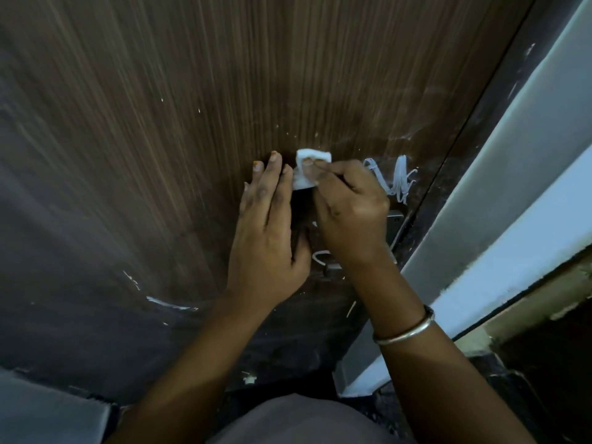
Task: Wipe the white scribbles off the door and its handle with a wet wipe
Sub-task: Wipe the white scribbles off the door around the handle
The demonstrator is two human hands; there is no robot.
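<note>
Closest to the camera is a grey garment point(304, 421) at the bottom edge, with two bare forearms reaching up and away from it. A thin metal bangle point(407, 330) circles the right wrist, well below the wet wipe.

The wet wipe point(301, 181) is a small folded white pad pressed against a dark brown wood-grain door point(160, 123). The right hand point(350, 213) grips it from below and to the right, with curled fingertips lying over its face. The left hand point(266, 232) lies flat on the door just left of the wet wipe, fingers straight and together, holding nothing; its fingertips reach the wet wipe's level.

White scribbles point(397, 177) zigzag just right of the wet wipe, partly hidden behind the right knuckles. Below the wet wipe, between the two wrists, a short curved white mark point(320, 256) shows. The metal door handle point(394, 219) sits below and right of the wet wipe, mostly covered by the right hand and wrist. A white streak point(166, 303) lies far below and left of the wet wipe.

Left of and above the wet wipe the door runs on as open surface with only tiny white flecks. To the right of the wet wipe, past the scribbles, the door ends at a dark frame point(477, 149), then a pale wall point(528, 155).
</note>
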